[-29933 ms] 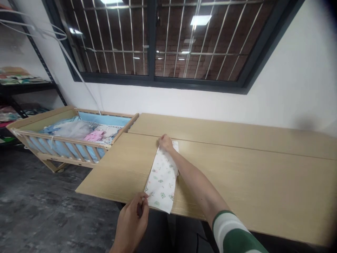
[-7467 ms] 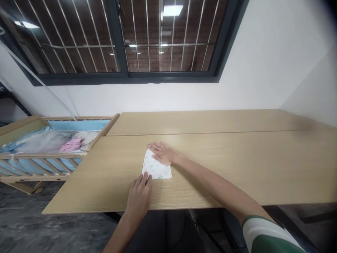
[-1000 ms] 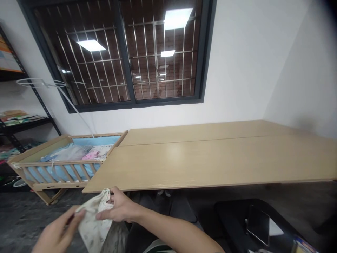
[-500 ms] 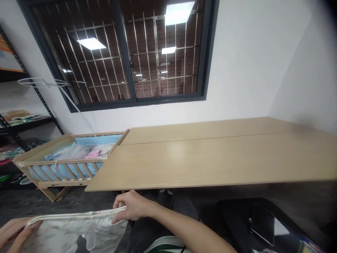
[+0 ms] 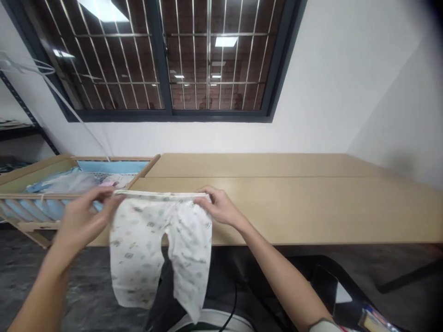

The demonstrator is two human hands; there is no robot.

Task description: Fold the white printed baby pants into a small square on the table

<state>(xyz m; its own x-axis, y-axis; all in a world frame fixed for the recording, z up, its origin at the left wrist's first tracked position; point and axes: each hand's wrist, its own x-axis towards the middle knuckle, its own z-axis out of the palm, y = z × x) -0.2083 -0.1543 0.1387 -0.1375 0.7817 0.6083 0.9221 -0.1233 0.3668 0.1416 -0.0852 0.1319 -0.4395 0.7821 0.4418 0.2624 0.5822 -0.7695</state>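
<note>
A small pair of white pants [image 5: 138, 244] with a faint print hangs between my hands, its waistband stretched level and its two legs dangling. My left hand [image 5: 92, 212] pinches the left end of the waistband. At the right end, my right hand [image 5: 218, 205] grips the other corner between thumb and fingers. The pants hang in front of the near edge of a light wooden table [image 5: 294, 207], covering part of it.
Left of the table stands a wooden crib [image 5: 27, 197] with blue lining and cloth inside. A black shelf [image 5: 27, 101] rises at the far left. On the lower right, a black chair [image 5: 311, 265] holds a dark tablet-like thing [image 5: 323, 286]. A barred window [image 5: 166, 60] is behind.
Both hands have lifted the pants up and to the right, from the lower left to in front of the table edge. The pants now hang spread out. The view has tilted downward.
</note>
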